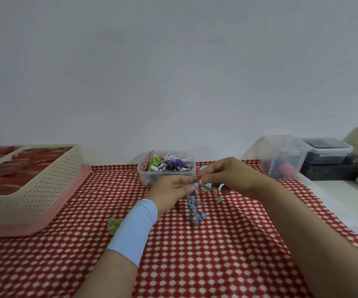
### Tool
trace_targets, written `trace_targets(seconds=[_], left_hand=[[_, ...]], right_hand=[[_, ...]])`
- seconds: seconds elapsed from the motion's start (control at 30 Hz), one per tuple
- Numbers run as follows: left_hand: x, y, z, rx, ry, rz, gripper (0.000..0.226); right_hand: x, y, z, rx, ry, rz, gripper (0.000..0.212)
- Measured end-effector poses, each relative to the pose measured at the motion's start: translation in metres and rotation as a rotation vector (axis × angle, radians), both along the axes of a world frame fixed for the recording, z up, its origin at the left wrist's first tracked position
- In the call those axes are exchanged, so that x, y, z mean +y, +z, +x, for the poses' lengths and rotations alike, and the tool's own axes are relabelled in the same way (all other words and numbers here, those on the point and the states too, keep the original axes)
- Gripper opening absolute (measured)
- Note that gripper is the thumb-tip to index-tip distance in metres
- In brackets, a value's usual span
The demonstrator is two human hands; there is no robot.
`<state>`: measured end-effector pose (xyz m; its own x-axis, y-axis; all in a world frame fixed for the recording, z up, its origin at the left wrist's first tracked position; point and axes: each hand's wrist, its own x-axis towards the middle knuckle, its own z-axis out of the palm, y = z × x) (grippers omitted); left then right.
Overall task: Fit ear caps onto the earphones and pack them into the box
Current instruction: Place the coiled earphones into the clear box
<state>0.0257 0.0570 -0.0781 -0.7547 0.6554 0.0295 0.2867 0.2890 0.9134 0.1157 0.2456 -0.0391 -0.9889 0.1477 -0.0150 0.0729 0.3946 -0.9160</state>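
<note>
My left hand (171, 190) and my right hand (227, 177) meet above the red checked cloth, both pinching the top end of a blue earphone (195, 187). Its bundled blue cable (194, 211) hangs down from my fingers to the cloth. Two small green ear caps lie on the cloth, one (205, 189) just under my right fingers and another (218, 200) a little to the right. Behind my hands stands a clear tub (146, 176) full of tangled coloured earphones. What the fingertips hold besides the earbud is hidden.
A cream perforated basket (51, 186) on a pink tray (74, 196) stands at the left. A knot of rubber bands (114, 225) lies by my left wrist. At the back right are a clear container (283, 158) and a lidded box (327, 150) on a dark block.
</note>
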Motion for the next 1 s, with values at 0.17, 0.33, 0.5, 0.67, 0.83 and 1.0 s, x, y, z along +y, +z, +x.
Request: trace_targets(seconds=[0.17, 0.33, 0.5, 0.67, 0.83, 1.0], left_hand=[[0.001, -0.009, -0.001, -0.054, 0.014, 0.063, 0.022], [0.001, -0.014, -0.005, -0.074, 0.011, 0.077, 0.021], [-0.001, -0.014, -0.006, -0.094, 0.004, 0.097, 0.022], [-0.001, -0.017, -0.008, -0.074, 0.000, 0.081, 0.020], [-0.002, -0.016, -0.008, -0.016, -0.002, 0.086, 0.016], [-0.004, -0.013, -0.006, 0.035, -0.019, 0.065, 0.017]], right_hand=[[-0.001, -0.015, -0.007, -0.044, 0.056, -0.208, 0.013], [0.001, -0.017, -0.009, -0.081, 0.063, -0.237, 0.019], [-0.001, -0.019, -0.012, -0.098, 0.068, -0.272, 0.020], [-0.001, -0.019, -0.013, -0.134, 0.048, -0.261, 0.018], [-0.003, -0.015, -0.013, -0.173, 0.028, -0.248, 0.015], [-0.007, -0.013, -0.012, -0.195, 0.010, -0.234, 0.013]])
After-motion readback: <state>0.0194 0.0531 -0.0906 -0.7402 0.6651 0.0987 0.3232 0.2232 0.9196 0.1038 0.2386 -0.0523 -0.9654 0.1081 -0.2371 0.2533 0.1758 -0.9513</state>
